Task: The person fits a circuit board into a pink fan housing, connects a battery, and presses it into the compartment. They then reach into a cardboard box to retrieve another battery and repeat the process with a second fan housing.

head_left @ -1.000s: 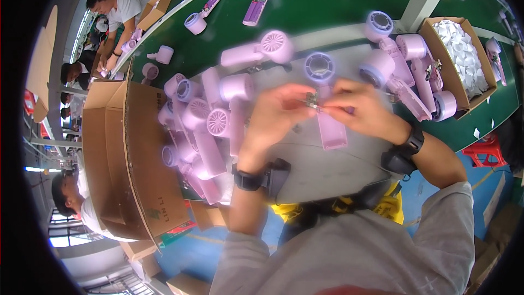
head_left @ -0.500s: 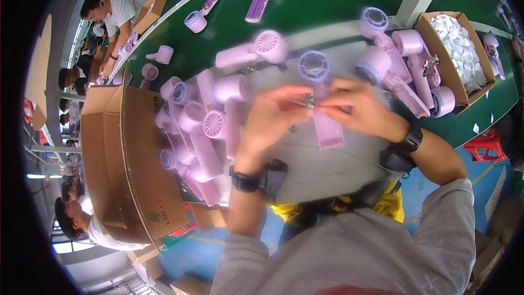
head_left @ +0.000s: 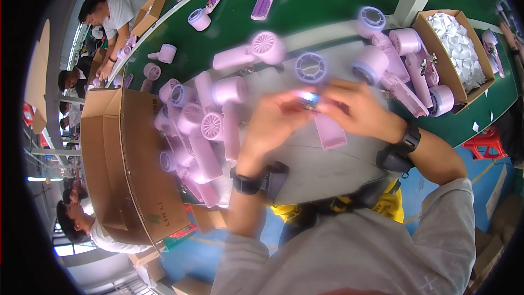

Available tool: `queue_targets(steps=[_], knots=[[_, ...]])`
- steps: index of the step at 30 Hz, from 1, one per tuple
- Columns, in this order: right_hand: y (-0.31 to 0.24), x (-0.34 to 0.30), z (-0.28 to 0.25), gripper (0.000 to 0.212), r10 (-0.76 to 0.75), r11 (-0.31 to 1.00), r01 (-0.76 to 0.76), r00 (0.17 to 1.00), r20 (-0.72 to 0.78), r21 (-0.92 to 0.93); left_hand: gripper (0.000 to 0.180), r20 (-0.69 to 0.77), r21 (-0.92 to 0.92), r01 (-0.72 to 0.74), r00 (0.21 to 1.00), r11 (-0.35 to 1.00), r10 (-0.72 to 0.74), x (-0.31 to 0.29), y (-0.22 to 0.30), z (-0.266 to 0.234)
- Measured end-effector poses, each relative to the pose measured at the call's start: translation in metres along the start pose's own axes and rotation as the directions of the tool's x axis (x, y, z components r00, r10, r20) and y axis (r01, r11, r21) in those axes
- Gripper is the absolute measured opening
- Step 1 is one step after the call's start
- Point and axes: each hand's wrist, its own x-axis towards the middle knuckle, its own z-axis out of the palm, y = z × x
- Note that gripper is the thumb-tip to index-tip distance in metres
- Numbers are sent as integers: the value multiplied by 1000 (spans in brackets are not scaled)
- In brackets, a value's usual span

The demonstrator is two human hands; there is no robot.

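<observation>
Between the fingertips of both hands is a small circuit board [head_left: 310,97], with a bluish-white light glowing on it. My left hand [head_left: 274,123] pinches it from the left, fingers closed. From the right, my right hand [head_left: 363,110] is closed with thumb and fingertips pressed at the board's other end. Directly below lies a lilac handheld fan, its round head [head_left: 311,68] beyond my fingers and its handle [head_left: 331,133] toward me. The fan's middle is hidden by my hands. Fine wires, if any, are too blurred to make out.
A pile of lilac fans [head_left: 192,123] lies left, beside a large cardboard box [head_left: 128,169]. More fan parts [head_left: 393,65] lie right, next to a carton of white pieces [head_left: 456,49]. A metal post [head_left: 413,0] rises behind. A co-worker [head_left: 117,16] works at the far left.
A bluish-white light now shows on the circuit board, where none showed before. My fingers have shifted slightly around it, and the board has turned in them. The view has moved a little.
</observation>
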Motion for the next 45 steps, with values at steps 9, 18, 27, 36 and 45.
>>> queue_targets(steps=[9,18,27,36,45], knots=[[-9,2,7,38,47,995,-36,991,-127,90,40,-54,97,-110,992,989,116,-1,-4,10],[-8,1,5,37,33,997,-22,987,-157,71,32,-90,206,-147,982,967,168,1,-9,11],[-6,1,7,37,45,999,-43,984,-174,12,24,-124,280,-222,956,934,265,3,-10,12],[-11,1,2,31,82,996,-86,980,-182,-15,22,-129,291,-262,942,920,309,7,-9,15],[-10,2,4,27,78,997,-81,975,-210,-6,21,-115,267,-329,923,906,369,10,-12,15]])
